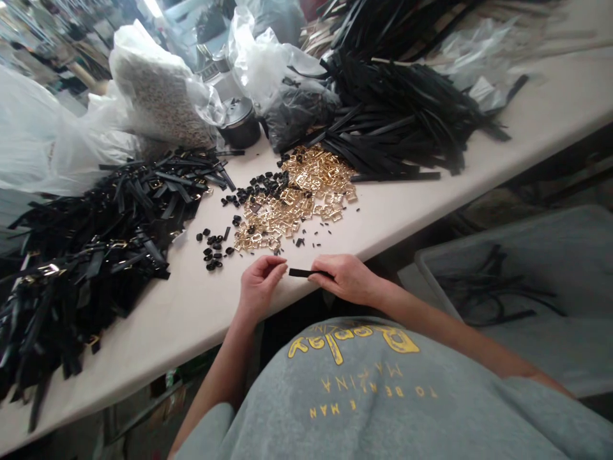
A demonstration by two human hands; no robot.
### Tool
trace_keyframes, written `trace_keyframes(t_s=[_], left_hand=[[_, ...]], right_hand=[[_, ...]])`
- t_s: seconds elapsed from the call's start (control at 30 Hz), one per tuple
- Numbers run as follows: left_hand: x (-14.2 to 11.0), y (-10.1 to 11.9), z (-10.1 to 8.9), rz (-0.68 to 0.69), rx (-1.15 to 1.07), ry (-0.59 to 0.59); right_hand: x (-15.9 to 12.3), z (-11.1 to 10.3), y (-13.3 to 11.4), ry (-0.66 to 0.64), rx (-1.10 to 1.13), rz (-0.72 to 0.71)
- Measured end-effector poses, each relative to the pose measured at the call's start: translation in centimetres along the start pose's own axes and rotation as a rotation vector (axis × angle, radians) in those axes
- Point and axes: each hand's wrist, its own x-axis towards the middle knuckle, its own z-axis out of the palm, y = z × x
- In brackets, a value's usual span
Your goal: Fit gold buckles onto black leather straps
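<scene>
The right hand [342, 278] grips a short black strap [299, 273] between thumb and fingers at the table's near edge, its free end pointing to 9 o'clock. Just beside that end, the left hand [262, 281] has thumb and fingertips drawn narrowly together; whether they pinch something small I cannot tell.

From the hands, gold buckles [292, 201] lie heaped on the table [201, 300] at 12 o'clock, with black loops [213, 246] scattered at 10. A big pile of buckled straps [110, 236] spreads at 9 to 10 o'clock. A dark round tin [239, 124] stands at 11, long black strips [397, 115] lie at 1, and a plastic bin [522, 255] holding black pieces sits at 3.
</scene>
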Motion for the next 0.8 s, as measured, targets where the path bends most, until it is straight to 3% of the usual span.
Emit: trace_keyframes(t_s=[0.1,0.23,0.5,0.8], left_hand=[[2.8,-0.2,-0.8,0.141,0.364,0.086],[5.4,0.0,-1.1,0.207,0.798,0.026],[6.5,1.3,-0.7,0.276,1.208,-0.104],[7.3,4.7,1.7,0.180,1.629,-0.386]], right_hand=[[0.0,-0.2,0.2,0.060,0.089,0.018],[-0.2,-0.3,0.3,0.088,0.197,0.044],[-0.5,-0.6,0.4,0.046,0.510,0.223],[-0.7,-0.2,0.4,0.011,0.551,0.287]])
